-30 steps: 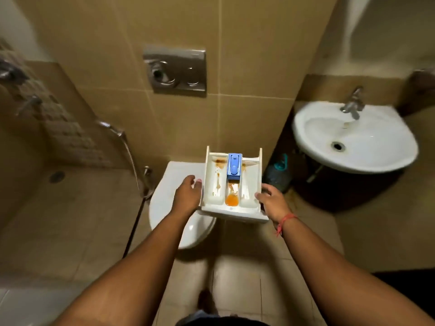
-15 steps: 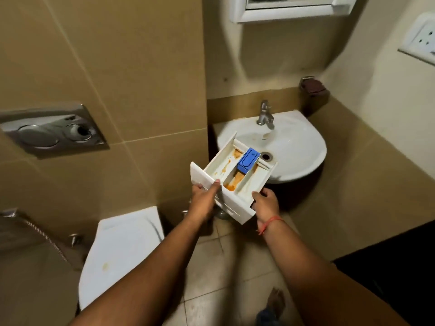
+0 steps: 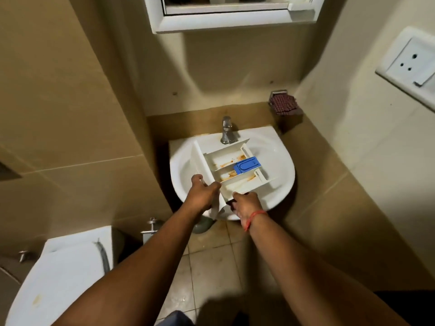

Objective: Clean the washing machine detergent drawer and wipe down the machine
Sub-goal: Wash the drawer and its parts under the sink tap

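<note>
The white plastic detergent drawer (image 3: 231, 170) with its 3 stained compartments is held over the white ceramic wash basin (image 3: 280, 170), its front panel toward 8 o'clock and its open back end toward 2 o'clock; whether its underside touches the basin rim cannot be told; orange-brown residue streaks the compartment floors, and a blue plastic siphon cap (image 3: 247, 165) sits in the middle channel toward the far end. The left hand (image 3: 202, 192) has its grip curled on the drawer's front panel at the drawer's 8 o'clock corner, fingertips hidden behind the panel; a white scrap hanging below this hand is too blurred to identify. The right hand (image 3: 246, 203) has its grip clamped on the drawer's near side wall at 5 o'clock, thumb and fingers tucked underneath out of sight; a red thread bracelet (image 3: 255, 217) circles that wrist. The chrome tap (image 3: 227, 130) stands at the basin's 12 o'clock, its spout partly covered by the drawer's far wall; the basin drain is hidden beneath the drawer. A dark red checked cloth (image 3: 283, 103) lies in a holder at 2 o'clock of the basin; a white-framed mirror cabinet (image 3: 226, 22) is cut off by the top edge; a white wall socket (image 3: 409, 64) runs off the right edge; a white toilet lid (image 3: 61, 274) is cropped at 7 o'clock.
</note>
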`<state>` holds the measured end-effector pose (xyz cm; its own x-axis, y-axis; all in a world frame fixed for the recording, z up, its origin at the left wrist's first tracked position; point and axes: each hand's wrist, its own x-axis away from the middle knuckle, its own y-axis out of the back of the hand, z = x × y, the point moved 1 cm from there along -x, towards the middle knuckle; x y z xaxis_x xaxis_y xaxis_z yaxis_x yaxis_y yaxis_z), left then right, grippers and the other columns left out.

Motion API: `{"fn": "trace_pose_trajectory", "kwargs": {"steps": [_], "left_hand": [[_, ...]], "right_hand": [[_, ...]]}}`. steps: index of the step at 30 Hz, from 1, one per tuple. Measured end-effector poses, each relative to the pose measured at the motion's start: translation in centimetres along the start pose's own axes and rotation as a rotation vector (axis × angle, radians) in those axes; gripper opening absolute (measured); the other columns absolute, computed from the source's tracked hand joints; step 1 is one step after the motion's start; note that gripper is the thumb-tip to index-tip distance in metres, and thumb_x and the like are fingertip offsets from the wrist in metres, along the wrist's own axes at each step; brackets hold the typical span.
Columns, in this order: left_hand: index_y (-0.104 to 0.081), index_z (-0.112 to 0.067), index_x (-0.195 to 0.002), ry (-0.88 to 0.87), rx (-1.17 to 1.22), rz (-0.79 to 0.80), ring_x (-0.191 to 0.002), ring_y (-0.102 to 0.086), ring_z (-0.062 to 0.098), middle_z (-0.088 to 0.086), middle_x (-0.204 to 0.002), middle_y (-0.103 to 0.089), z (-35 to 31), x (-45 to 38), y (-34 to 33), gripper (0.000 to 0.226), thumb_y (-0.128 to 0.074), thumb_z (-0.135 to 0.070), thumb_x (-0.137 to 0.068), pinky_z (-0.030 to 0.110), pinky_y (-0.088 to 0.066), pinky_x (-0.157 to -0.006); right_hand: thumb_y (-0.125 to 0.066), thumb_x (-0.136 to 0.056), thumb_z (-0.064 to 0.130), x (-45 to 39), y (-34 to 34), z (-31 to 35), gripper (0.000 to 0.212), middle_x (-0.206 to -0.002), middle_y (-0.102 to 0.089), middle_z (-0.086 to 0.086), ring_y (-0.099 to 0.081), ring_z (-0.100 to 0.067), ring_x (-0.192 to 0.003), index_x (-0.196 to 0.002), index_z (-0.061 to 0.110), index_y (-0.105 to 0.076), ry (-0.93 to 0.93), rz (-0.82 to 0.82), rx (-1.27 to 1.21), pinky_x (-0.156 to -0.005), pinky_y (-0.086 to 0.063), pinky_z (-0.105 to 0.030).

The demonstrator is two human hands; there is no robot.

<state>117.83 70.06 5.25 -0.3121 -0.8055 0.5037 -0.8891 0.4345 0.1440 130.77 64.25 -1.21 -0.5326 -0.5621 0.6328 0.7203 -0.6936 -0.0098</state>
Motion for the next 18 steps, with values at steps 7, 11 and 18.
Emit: {"fn": "trace_pose_trajectory", "kwargs": {"steps": [7, 11, 18], "left_hand": [[-0.031, -0.02, -0.135, 0.104, 0.029, 0.032, -0.08, -0.055, 0.019, 0.005, -0.087, -0.057, -1.5, -6.0, -1.1, 0.051, -0.057, -0.028, -0.092, 0.033, -0.052, -0.064], [-0.034, -0.022, -0.126, 0.144, 0.021, 0.105, -0.077, -0.052, 0.02, 0.006, -0.084, -0.054, -1.7, -8.6, -1.7, 0.042, -0.058, -0.027, -0.091, 0.039, -0.055, -0.072], [-0.034, -0.026, -0.128, 0.19, 0.05, 0.107, -0.077, -0.053, 0.02, 0.007, -0.081, -0.055, -0.6, -11.7, -2.2, 0.047, -0.061, -0.025, -0.09, 0.037, -0.051, -0.071]], "right_hand": [[-0.045, -0.103, 0.023, -0.7, 2.0, 5.2, 0.016, -0.115, -0.059, -0.007, -0.069, -0.029, -0.095, -0.112, 0.01, -0.048, -0.198, 0.306, 0.258, -0.096, -0.049, -0.037], [-0.046, -0.1, 0.026, -2.7, 4.1, 7.5, 0.014, -0.11, -0.066, -0.013, -0.07, -0.029, -0.086, -0.099, 0.013, -0.05, -0.166, 0.229, 0.471, -0.092, -0.051, -0.039], [-0.048, -0.094, 0.017, -7.2, 5.3, 11.4, 0.011, -0.075, -0.059, -0.011, -0.056, -0.021, -0.055, -0.085, 0.015, -0.052, 0.06, 0.057, 0.635, -0.057, -0.044, -0.026]]}}
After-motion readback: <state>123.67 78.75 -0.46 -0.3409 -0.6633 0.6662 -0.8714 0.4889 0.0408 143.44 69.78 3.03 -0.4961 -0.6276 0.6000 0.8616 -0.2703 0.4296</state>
